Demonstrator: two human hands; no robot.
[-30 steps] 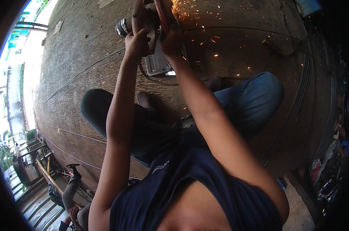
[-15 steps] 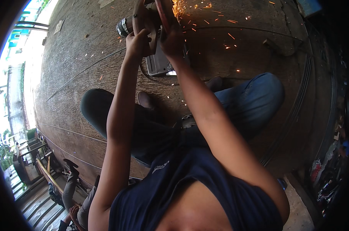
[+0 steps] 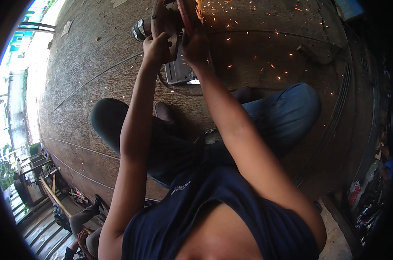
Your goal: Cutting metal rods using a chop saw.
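Note:
At the top edge stands a cut-off saw (image 3: 163,26) with a curved brownish-grey handle piece and a silver-taped motor end (image 3: 139,30). My left hand (image 3: 157,50) is closed around the lower end of that curved piece. My right hand (image 3: 197,48) is closed beside it, in shadow, on a dark red bar (image 3: 184,16) of the saw; part of its fingers is hidden. The grey metal base (image 3: 178,73) shows beneath my hands. Orange sparks (image 3: 199,9) spray to the right from behind the bar; the cutting spot itself is out of sight.
My bent knees (image 3: 292,102) flank the saw on a worn brown floor (image 3: 84,56). A thin cable or rod (image 3: 99,80) runs left. Several long rods (image 3: 340,97) lie at right, near cluttered scrap (image 3: 367,203). Another person's leg (image 3: 84,216) shows at lower left.
The spark stream by the saw has thinned, with scattered sparks spread wider to the right. My hands have barely moved. The other person's legs at lower left have shifted downward.

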